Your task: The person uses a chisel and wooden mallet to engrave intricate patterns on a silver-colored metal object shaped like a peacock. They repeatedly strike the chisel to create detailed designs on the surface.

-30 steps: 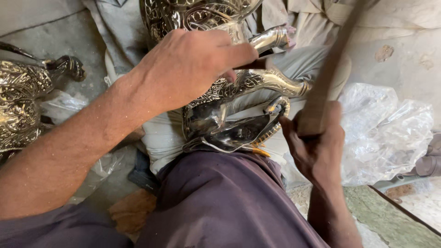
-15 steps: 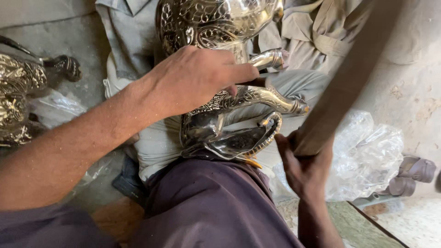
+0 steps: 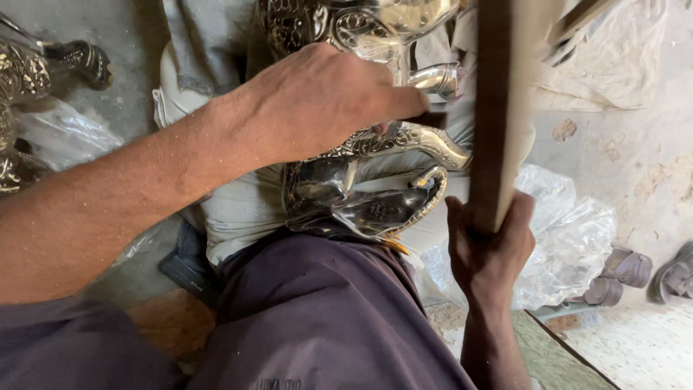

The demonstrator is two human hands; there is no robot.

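Two hands: left hand on one ornate metal piece, right hand around one wooden stick

Both forearms are bare, with no sleeve, watch or ring to see, and fine hair and some pale dust lie on the left forearm. The left hand and the right hand wear no gloves. The legs are covered by dark purple-brown trousers of a soft, creased cloth.

Metal figure on lap; stick right
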